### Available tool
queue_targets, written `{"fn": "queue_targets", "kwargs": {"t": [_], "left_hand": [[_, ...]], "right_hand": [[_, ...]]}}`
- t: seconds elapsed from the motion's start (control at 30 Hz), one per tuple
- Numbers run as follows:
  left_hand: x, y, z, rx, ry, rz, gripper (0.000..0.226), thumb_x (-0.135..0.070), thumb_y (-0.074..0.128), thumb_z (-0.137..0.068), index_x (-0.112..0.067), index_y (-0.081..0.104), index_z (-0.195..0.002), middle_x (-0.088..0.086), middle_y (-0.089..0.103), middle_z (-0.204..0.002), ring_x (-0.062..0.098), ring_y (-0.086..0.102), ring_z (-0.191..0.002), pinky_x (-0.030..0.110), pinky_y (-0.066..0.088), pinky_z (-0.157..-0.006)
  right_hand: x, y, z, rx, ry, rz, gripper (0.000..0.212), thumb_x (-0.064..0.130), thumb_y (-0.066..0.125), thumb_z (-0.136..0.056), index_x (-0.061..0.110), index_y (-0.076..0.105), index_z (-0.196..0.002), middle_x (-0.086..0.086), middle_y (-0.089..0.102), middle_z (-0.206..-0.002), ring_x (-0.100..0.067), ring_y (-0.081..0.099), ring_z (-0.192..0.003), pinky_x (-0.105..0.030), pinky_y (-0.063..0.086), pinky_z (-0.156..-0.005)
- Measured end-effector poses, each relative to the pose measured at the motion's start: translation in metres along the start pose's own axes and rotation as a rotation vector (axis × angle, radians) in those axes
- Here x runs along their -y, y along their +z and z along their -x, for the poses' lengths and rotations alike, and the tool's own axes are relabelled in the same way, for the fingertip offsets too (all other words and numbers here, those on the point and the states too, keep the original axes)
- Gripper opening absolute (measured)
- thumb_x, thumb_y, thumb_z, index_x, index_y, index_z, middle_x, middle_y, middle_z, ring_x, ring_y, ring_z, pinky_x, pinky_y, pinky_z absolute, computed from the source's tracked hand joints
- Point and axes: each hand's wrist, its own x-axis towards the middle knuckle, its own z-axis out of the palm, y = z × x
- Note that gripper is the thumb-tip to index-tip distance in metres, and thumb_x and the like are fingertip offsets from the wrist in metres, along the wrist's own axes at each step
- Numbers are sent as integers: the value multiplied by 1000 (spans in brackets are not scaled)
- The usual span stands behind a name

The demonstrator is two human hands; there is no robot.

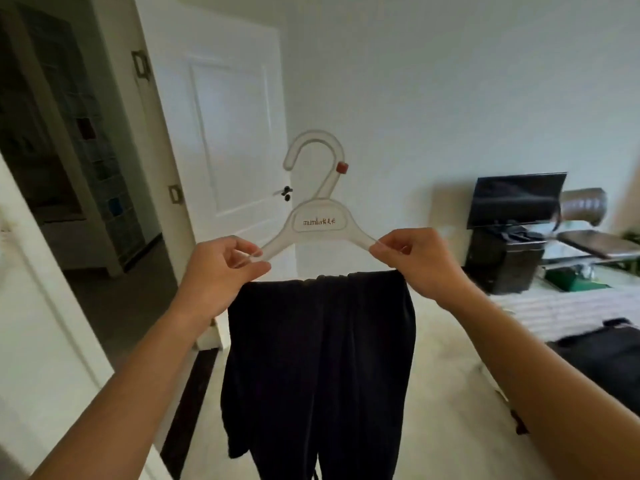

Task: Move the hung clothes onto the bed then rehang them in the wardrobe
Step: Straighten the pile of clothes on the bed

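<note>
At far left a white panel (41,289), perhaps a wardrobe door, stands beside a dark doorway (52,133), and a white door (228,126) is open behind the clothes. The left hand (221,268) pinches the left arm of the hanger (317,223) between thumb and curled fingers (239,249). The hanger is clear plastic, held upright in mid-air in front of the person, its hook free of any rail. Below it hang dark trousers (318,368), folded over what seems to be the lower bar and dropping past the bottom of the view. The right hand (419,261) pinches the hanger's right tip in the same way, fingers closed on the plastic. Further right a dark screen (516,199) stands on a black stand, and at the lower right edge the bed (561,310) shows pale covers with another dark garment (602,362) lying on it. The trousers look soft and limp, light enough for a pinch, but apt to slide off the smooth bar if the hanger tilts. The stiff hanger is the better place to hold: at both arm tips to keep it level, or by the neck under the hook when one hand must reach for the rail.
</note>
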Motion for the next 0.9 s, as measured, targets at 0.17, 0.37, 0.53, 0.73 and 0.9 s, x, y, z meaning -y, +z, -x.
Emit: {"fn": "queue_targets", "kwargs": {"t": [0.17, 0.37, 0.53, 0.73, 0.9], "left_hand": [[-16, 64, -23, 140, 100, 62, 14, -18, 82, -77, -21, 72, -86, 5, 70, -80, 18, 66, -72, 25, 48, -65], [-46, 141, -33, 318, 216, 112, 19, -18, 82, -77, -17, 72, -93, 1, 71, -84, 18, 68, -74, 22, 47, -63], [-75, 207, -27, 471, 274, 176, 21, -20, 81, -78, -17, 72, -97, 1, 72, -85, 18, 69, -79, 26, 54, -71], [-116, 288, -5, 575, 312, 272, 18, -16, 78, -79, -19, 69, -95, 2, 70, -85, 17, 68, -77, 25, 53, -71], [-148, 362, 4, 670, 316, 308, 18, -13, 78, -79, -25, 69, -88, 2, 71, -82, 19, 69, -76, 30, 56, -77]], "right_hand": [[-29, -48, 30, -143, 96, 104, 13, 38, 72, -86, 26, 76, -90, 10, 68, -77, -6, 61, -75, -20, 45, -67], [-59, -101, 75, -279, 191, 239, 13, 37, 78, -79, 28, 73, -87, 12, 67, -73, 6, 59, -65, -14, 39, -63], [-87, -147, 108, -422, 265, 274, 10, 33, 81, -77, 29, 74, -83, 11, 67, -70, -2, 58, -64, -25, 45, -70], [-126, -208, 137, -491, 362, 471, 16, 40, 79, -79, 25, 73, -81, 10, 67, -69, -8, 60, -68, -30, 48, -72], [-167, -261, 154, -505, 428, 530, 21, 40, 79, -79, 20, 74, -80, 7, 67, -68, -11, 61, -68, -35, 50, -73]]}}
